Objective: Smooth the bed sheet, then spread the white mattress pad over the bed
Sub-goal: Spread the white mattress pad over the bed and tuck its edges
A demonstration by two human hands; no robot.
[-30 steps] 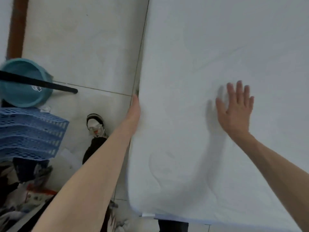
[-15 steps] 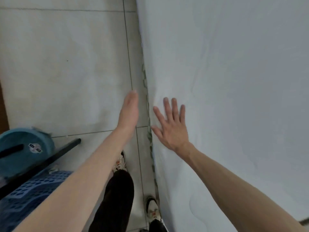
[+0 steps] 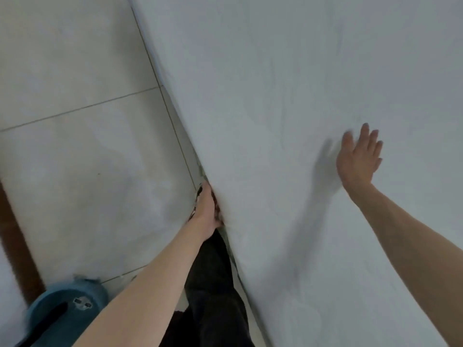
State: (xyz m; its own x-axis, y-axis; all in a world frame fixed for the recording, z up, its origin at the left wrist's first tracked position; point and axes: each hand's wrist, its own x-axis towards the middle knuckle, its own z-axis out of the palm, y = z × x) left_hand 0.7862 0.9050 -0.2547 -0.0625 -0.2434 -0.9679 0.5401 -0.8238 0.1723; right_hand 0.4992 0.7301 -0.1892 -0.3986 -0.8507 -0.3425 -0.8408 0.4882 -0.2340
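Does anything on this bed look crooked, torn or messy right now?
Nothing torn or spilled. The white sheet only has faint creases left. The right hand lies flat on it, while the left hand works at the bed's edge.

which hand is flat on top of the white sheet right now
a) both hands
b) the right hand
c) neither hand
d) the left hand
b: the right hand lies with its fingers straight and spread on top of the bed sheet, while the left hand is down at the side edge of the bed, not on top.
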